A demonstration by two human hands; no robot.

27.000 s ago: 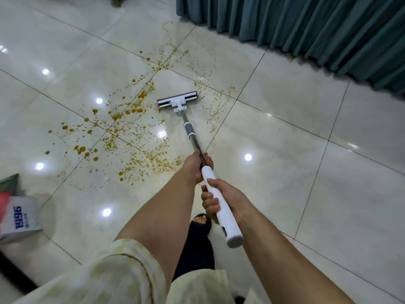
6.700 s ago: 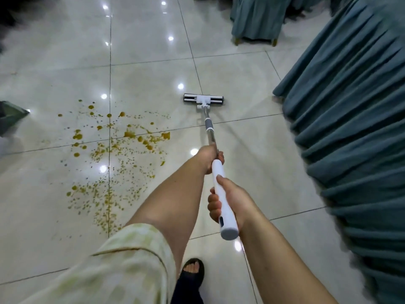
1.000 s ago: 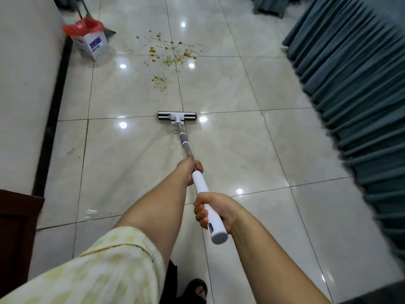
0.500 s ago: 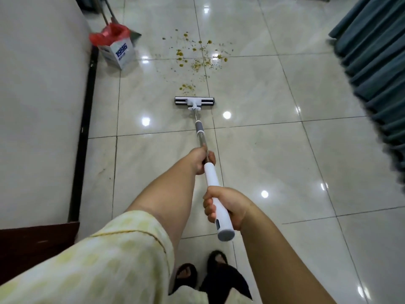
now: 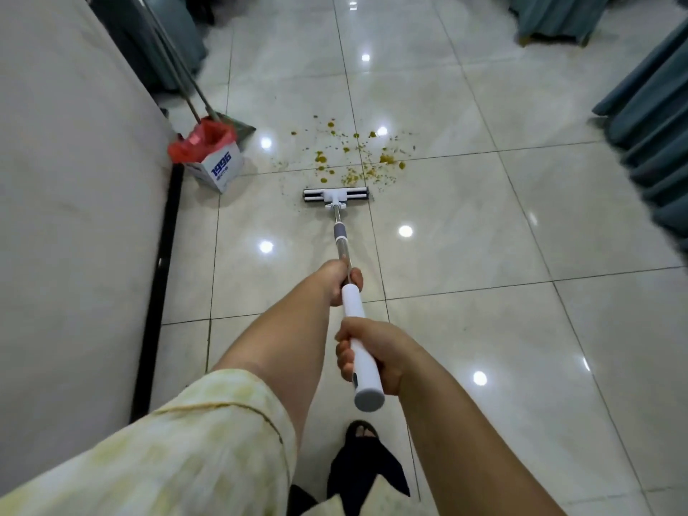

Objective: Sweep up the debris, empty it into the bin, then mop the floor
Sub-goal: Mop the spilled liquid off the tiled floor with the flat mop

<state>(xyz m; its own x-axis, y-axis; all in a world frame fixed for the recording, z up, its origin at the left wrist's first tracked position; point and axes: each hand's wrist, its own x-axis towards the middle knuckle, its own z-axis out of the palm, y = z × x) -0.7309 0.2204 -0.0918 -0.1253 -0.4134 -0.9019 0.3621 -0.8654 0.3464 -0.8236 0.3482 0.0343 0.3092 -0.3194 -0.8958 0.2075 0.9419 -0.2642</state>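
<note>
Along left wall: bin, box lined with red bag. Yellow debris on floor right of bin, just beyond mop head. Pole likely light, stiff; glossy tiles, head should glide easily. Left hand wrapped round metal shaft, right hand wrapped round white grip near end. Good two-point hold.

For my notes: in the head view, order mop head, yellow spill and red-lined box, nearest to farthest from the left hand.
1. Mop head, straight ahead of the left hand.
2. Yellow spill, just beyond it.
3. Red-lined box, left, by the wall.
</note>
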